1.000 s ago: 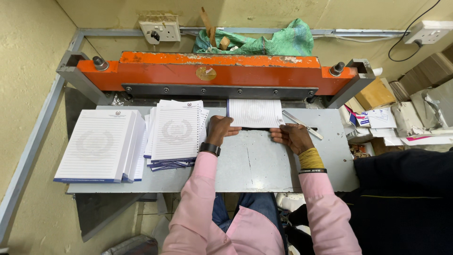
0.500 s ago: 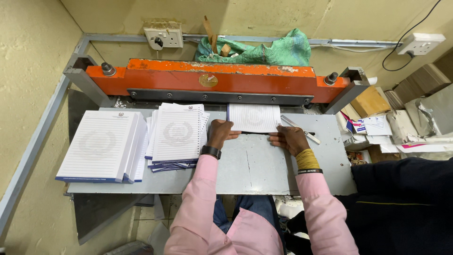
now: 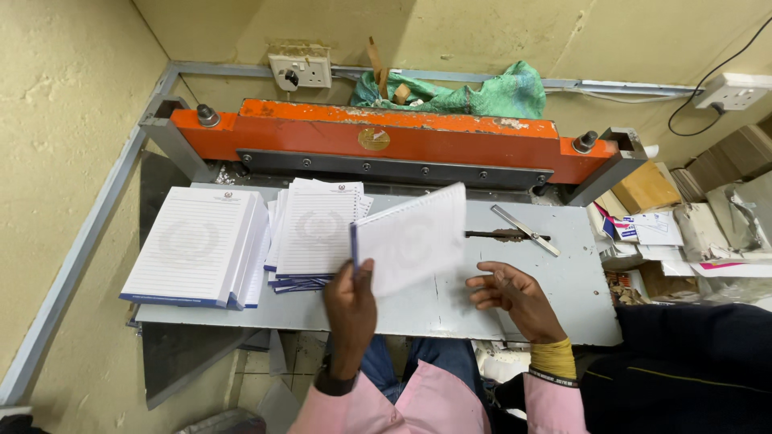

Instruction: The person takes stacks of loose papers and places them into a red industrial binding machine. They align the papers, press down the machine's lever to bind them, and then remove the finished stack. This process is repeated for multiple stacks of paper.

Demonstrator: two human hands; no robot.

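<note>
**Now the pad is off the tabletop and up in my left hand**

Half a second ago both my hands were pressing the white lined paper pad flat against the orange steel blade housing (image 3: 386, 137) at the top of the frame. That has changed. My left hand (image 3: 351, 309) now grips the white lined paper pad with a blue bound edge (image 3: 412, 237) by its lower left corner, thumb over the top sheet, and holds it lifted and tilted in the centre of the frame, clear of the grey metal tabletop (image 3: 450, 309). My right hand (image 3: 515, 296) has let go; it hovers open, fingers loosely curled, just right of the pad and touching nothing that I can see.

I read this as the pad coming away from the cutter rather than going in. To the left of centre sits the fanned stack of white pads (image 3: 315, 233), and further left the squared stack of lined pads (image 3: 197, 247). A flat metal ruler (image 3: 525, 231) lies right of centre.
</note>
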